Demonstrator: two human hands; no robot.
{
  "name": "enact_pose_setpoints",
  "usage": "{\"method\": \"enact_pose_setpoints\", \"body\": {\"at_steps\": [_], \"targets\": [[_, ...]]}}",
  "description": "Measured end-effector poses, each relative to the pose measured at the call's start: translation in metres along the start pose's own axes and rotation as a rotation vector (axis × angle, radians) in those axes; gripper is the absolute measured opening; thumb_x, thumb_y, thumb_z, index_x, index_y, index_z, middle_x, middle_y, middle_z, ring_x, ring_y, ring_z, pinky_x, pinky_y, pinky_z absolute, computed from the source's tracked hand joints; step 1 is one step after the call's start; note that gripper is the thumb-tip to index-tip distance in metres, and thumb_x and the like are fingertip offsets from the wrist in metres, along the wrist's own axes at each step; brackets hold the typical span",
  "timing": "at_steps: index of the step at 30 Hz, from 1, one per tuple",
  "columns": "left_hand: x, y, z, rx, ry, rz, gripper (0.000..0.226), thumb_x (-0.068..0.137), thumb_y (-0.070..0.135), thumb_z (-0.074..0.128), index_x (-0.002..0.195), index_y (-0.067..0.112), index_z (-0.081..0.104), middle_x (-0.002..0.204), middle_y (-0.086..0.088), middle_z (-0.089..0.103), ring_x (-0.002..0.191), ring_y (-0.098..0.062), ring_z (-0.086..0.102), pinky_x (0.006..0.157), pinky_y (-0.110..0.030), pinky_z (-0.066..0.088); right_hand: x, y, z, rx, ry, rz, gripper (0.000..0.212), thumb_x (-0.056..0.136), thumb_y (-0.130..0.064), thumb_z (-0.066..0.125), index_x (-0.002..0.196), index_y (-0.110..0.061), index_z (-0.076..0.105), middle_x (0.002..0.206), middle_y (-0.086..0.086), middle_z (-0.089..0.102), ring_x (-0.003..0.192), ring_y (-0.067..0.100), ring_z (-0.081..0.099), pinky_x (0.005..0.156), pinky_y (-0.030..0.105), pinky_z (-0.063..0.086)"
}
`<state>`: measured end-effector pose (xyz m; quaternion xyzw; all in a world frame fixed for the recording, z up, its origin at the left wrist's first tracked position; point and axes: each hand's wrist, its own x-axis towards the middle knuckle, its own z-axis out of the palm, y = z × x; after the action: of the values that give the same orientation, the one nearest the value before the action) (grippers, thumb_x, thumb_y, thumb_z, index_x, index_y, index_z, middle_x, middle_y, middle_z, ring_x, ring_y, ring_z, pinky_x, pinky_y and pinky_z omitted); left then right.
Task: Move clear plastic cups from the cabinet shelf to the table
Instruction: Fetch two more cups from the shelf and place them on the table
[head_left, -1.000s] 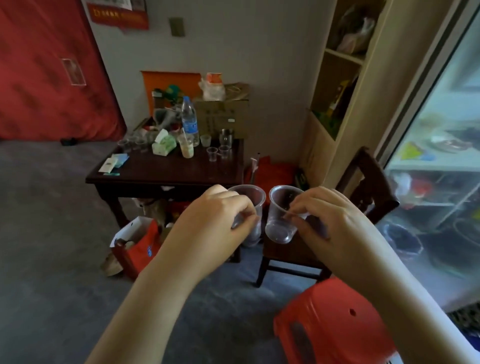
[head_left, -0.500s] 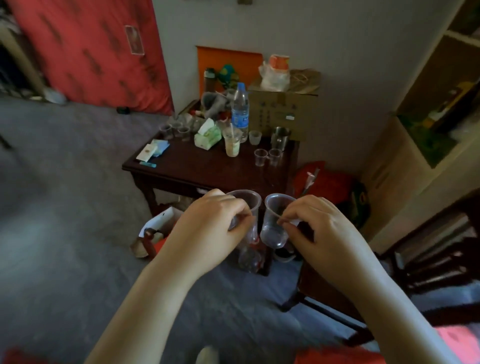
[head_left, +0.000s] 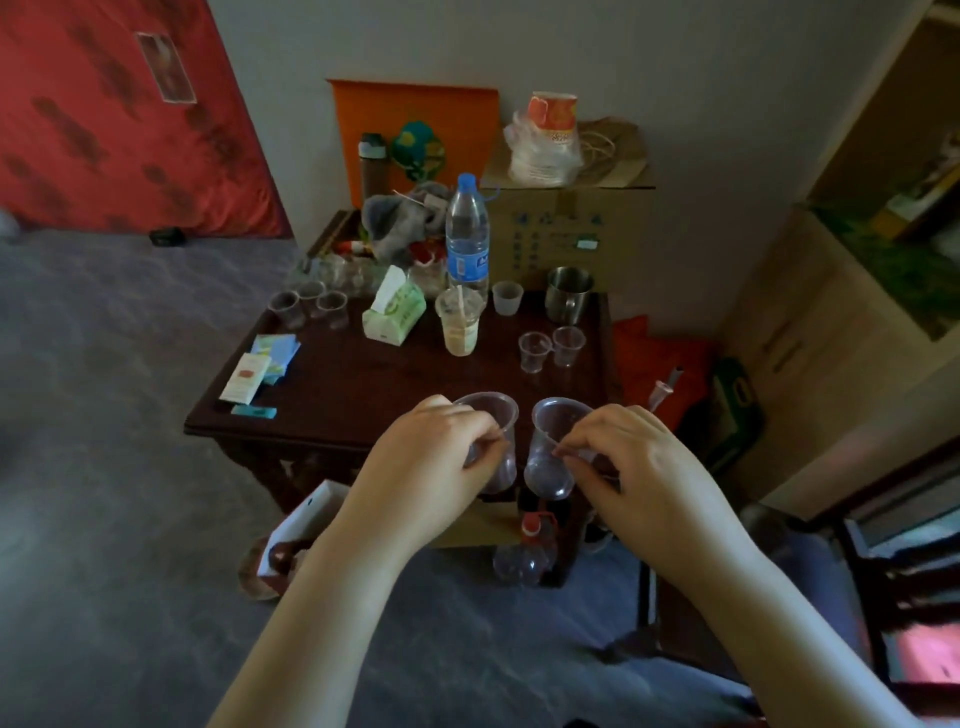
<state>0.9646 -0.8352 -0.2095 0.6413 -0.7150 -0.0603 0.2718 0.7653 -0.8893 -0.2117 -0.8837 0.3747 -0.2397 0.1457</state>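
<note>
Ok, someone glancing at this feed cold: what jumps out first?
Two hands front and centre, the left hand and right hand each pinching a clear cup, left cup and right cup, side by side at the near edge of the dark table. Behind them, a tall water bottle stands among clutter, with a red hanging far left.

i see my left hand (head_left: 436, 457) and right hand (head_left: 639, 467) bare, forearms uncovered, no sleeves, rings or watch showing.
</note>
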Motion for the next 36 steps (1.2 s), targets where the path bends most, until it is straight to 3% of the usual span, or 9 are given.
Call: {"method": "enact_pose_setpoints", "body": {"at_steps": [9,17,26,36], "targets": [[0.09,-0.048,0.052,-0.082,-0.061,-0.002,0.011,0.084,0.031,0.057,0.078,0.024,0.063,0.061,0.019,0.041,0.073,-0.004,0.046,0.057,-0.021,0.037,0.068,0.069,0.024,-0.005,-0.016,0.085,0.013,0.083,-0.02,0.063,0.096,-0.021,0.065,0.092,-0.014,0.06,0.09,0.004,0.05,0.072,0.016,0.043],[0.16,-0.092,0.131,-0.057,-0.215,-0.166,0.016,0.084,0.034,0.053,0.068,0.03,0.052,0.073,0.009,0.047,0.062,-0.005,0.049,0.049,-0.018,0.031,0.127,0.179,0.071,-0.004,-0.198,0.186,0.012,0.087,-0.025,0.054,0.093,-0.022,0.064,0.087,-0.016,0.053,0.091,0.008,0.049,0.067,0.023,0.043],[0.222,-0.119,0.215,-0.037,-0.295,-0.235,0.014,0.085,0.024,0.049,0.079,0.022,0.061,0.082,0.002,0.06,0.081,-0.012,0.054,0.061,-0.028,0.047,0.176,0.271,0.115,0.042,-0.366,0.223,0.028,0.089,-0.012,0.046,0.114,-0.015,0.061,0.107,-0.001,0.059,0.104,0.016,0.047,0.079,0.033,0.047],[0.234,-0.134,0.268,0.043,-0.356,-0.261,0.021,0.088,0.021,0.046,0.099,0.02,0.064,0.099,-0.004,0.062,0.093,-0.018,0.055,0.071,-0.025,0.04,0.183,0.313,0.158,0.105,-0.424,0.185,0.033,0.091,-0.01,0.047,0.123,-0.014,0.055,0.113,-0.003,0.057,0.11,0.014,0.045,0.084,0.026,0.045]]}}
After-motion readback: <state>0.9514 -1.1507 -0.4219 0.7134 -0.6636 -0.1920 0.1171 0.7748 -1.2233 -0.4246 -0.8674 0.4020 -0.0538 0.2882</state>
